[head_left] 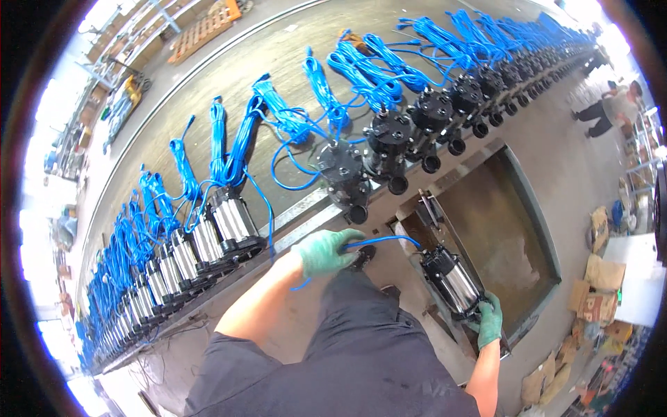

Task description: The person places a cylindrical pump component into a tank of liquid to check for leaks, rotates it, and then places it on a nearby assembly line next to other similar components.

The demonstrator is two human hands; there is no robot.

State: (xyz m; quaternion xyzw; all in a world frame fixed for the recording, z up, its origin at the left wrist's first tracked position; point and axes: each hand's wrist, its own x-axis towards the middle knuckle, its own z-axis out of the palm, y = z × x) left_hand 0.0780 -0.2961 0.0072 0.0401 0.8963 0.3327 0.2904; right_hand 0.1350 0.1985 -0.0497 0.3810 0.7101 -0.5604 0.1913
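My left hand, in a green glove, is closed around a blue cable. That cable runs right to the black top of a submersible pump with a shiny metal body. My right hand, gloved likewise, grips the pump's black lower end; part of its fingers is hidden behind the pump. The pump lies tilted at the near left edge of a water tank. A black metal fixture stands just beyond the pump's top.
A long bench carries a row of metal pumps at left and black pumps at right, with bundled blue cables behind. Cardboard boxes stand at right. Another person is at the far right.
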